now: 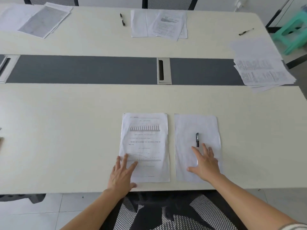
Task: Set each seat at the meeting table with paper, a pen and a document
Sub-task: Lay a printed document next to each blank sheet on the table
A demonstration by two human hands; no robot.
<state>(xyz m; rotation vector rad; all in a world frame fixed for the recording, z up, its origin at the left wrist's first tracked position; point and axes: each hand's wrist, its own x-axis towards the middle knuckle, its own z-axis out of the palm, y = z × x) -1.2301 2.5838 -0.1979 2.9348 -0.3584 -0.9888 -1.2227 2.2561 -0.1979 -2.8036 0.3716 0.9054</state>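
A printed document with charts lies at the near edge of the table, and a blank sheet of paper lies just right of it. A black pen rests on the blank sheet, its lower half hidden under my right hand. My left hand lies flat with spread fingers on the document's lower left corner. With straight fingers, my right hand rests flat on the blank sheet over the pen. Across the table, another seat has papers and a pen.
A stack of printed sheets sits at the right end of the table, with a pen beyond it. More papers lie far left. A grey strip with cable boxes runs along the middle. A mesh chair stands below me.
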